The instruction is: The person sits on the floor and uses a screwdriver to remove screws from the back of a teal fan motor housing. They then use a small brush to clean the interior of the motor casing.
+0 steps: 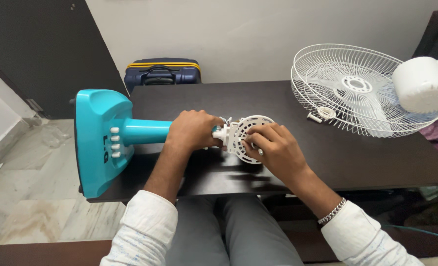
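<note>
Now | left hand grips teal fan stem | right hand holds white motor housing

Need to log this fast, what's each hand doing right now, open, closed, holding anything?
Left hand: closed around the teal fan stand.
Right hand: fingers curled on the white round fan part, gripping it.

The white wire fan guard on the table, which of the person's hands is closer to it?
Right. The right hand rests on the round white motor mount, just left of the white wire fan guard and apart from it. The left hand grips the teal stand's neck, farther left.
</note>
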